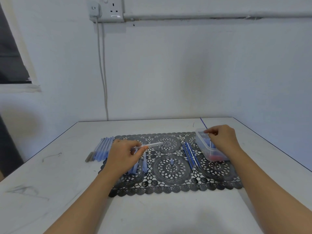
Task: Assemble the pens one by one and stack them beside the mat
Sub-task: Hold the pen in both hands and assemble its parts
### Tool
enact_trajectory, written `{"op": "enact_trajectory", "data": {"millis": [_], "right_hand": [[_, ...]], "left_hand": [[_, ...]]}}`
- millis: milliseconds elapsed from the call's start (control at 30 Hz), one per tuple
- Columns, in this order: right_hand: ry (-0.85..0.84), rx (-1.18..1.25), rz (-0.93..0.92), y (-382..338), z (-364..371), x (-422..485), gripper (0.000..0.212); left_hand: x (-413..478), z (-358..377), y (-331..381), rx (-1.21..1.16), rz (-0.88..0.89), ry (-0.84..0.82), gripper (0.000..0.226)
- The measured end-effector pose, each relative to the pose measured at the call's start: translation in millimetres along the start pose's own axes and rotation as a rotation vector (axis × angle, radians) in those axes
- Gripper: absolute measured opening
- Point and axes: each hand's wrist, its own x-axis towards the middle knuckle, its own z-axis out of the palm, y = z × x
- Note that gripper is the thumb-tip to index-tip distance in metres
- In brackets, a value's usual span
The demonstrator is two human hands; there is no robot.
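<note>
A black lace-pattern mat (pixel 170 184) lies on the white table. My left hand (pixel 124 155) grips a clear pen barrel (pixel 152 144) that points right over the mat. My right hand (pixel 222 140) hovers over a clear plastic box (pixel 205 150) at the mat's right end and pinches a thin blue refill (pixel 203 123) that sticks up and back. Several loose refills (pixel 190 155) lie on the mat left of the box. A single blue cap (pixel 171 161) stands at the mat's middle. Several blue caps (pixel 143 163) lie under my left wrist. Assembled pens (pixel 103 148) lie stacked beside the mat's left edge.
The table's (pixel 55 166) far edge meets a white wall (pixel 185 73). A socket (pixel 111 10) with a hanging cable (pixel 103 73) sits on the wall above. Small red and blue parts show through the box's near wall.
</note>
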Motion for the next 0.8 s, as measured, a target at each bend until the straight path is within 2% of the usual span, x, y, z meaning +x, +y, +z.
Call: {"op": "enact_trajectory", "data": {"millis": [100,167,300,400,467,533,667,800], "right_hand": [[-0.029,0.115,-0.072,-11,0,-4,0.037],[-0.024,0.074,-0.197,-17,3,-8,0.039],[0.015,-0.062,-0.449,-22,14,-14,0.023],[0.071,-0.166,-0.737,-23,20,-21,0.013],[0.062,-0.240,-0.878,-23,24,-23,0.014],[0.031,-0.299,-0.961,-24,29,-24,0.026],[0.038,-0.480,-1.057,-23,40,-24,0.066],[0.023,-0.500,-1.041,-22,44,-25,0.082]], "left_hand": [[0,0,1,0.007,0.021,0.009,0.048],[0,0,2,0.013,0.028,0.017,0.050],[0,0,1,0.005,0.025,0.024,0.058],[1,0,1,0.004,0.030,0.027,0.056],[0,0,2,0.004,0.032,0.029,0.054],[0,-1,2,0.000,0.029,0.030,0.057],[0,-1,2,0.008,0.026,0.026,0.057],[0,-1,2,0.020,0.021,0.026,0.057]]}}
